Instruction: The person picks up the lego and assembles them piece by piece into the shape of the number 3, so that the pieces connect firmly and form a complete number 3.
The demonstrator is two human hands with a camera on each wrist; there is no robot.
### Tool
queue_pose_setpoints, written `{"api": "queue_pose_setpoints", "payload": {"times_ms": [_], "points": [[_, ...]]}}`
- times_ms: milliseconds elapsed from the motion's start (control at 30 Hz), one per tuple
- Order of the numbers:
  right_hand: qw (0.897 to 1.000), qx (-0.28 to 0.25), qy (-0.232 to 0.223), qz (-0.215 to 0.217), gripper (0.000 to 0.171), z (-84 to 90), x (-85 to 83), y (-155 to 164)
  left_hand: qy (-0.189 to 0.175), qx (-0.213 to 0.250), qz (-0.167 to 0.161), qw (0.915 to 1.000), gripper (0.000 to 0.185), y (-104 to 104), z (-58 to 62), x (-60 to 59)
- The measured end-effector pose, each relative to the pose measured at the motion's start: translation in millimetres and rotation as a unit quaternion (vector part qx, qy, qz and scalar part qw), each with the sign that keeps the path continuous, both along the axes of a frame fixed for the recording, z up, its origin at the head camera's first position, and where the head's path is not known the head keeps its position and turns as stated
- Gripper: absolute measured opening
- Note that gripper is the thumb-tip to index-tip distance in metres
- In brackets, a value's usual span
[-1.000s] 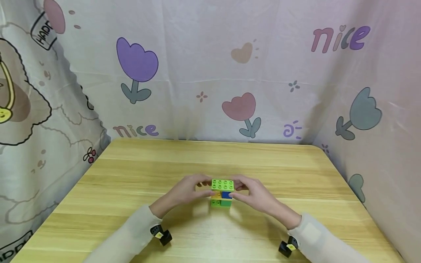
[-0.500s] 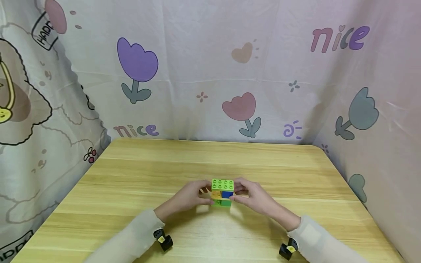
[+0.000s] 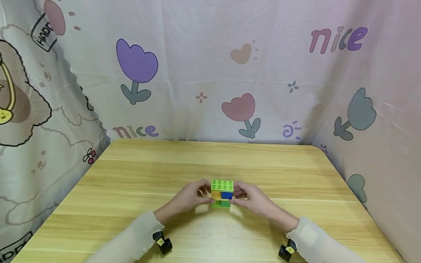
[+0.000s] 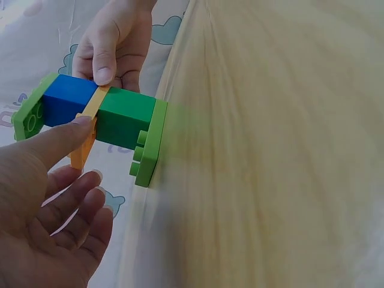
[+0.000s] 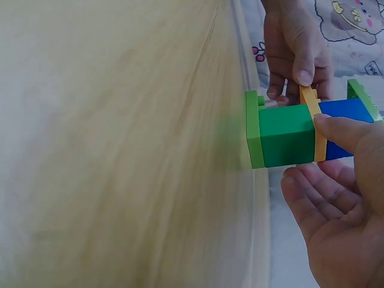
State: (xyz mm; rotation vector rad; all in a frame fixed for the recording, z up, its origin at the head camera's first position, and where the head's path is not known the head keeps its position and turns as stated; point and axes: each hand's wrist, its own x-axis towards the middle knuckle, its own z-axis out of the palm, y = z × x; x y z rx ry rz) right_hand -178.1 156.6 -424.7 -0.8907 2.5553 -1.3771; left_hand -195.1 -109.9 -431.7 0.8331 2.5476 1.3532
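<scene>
This looks like a home play corner set up for recording. A light wooden bench point(image 3: 138, 190) stands walled on three sides by hung cartoon-print cloth point(image 3: 197, 65) with tulips, hearts, the word "nice" and a bear drawing. A small stack of toy bricks point(image 3: 222, 193) stands on the bench.

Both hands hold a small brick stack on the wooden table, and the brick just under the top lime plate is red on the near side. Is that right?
Not quite: that brick is blue, not red, as the head view shows. The rest stands: the left hand and right hand hold the brick stack on the wooden table.
</scene>
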Motion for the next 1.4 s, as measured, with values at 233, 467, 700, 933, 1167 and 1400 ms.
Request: {"api": "queue_pose_setpoints", "payload": {"times_ms": [233, 467, 700, 933, 1167, 1400], "points": [[1.0, 0.006, -0.014, -0.009, 0.035, -0.8, -0.8, 1, 0.0, 0.009, 0.01, 0.9999, 0.033, 2, -1.5, 0.7], [1.0, -0.011, -0.024, -0.015, 0.034, -2.5, -3.4, 2, -0.011, 0.027, 0.021, 0.9993, 0.029, 3, -2.9, 0.1], [0.996, -0.05, -0.074, -0.026, 0.034, 2.8, -2.2, 1, -0.029, 0.042, 0.039, 0.9979, 0.032, 6, -2.9, -2.1], [0.994, -0.051, -0.088, -0.041, 0.03, 14.2, 0.1, -1, -0.032, 0.046, 0.052, 0.9971, 0.038, 8, -0.9, -3.3], [0.994, -0.073, -0.075, -0.042, 0.035, 5.4, -8.9, 4, -0.041, 0.054, 0.061, 0.9958, 0.04, 10, 4.5, -3.7], [0.991, -0.098, -0.061, -0.063, 0.038, 11.7, -12.6, 3, -0.032, 0.066, 0.06, 0.9955, 0.039, 14, 8.5, -7.6]]}}
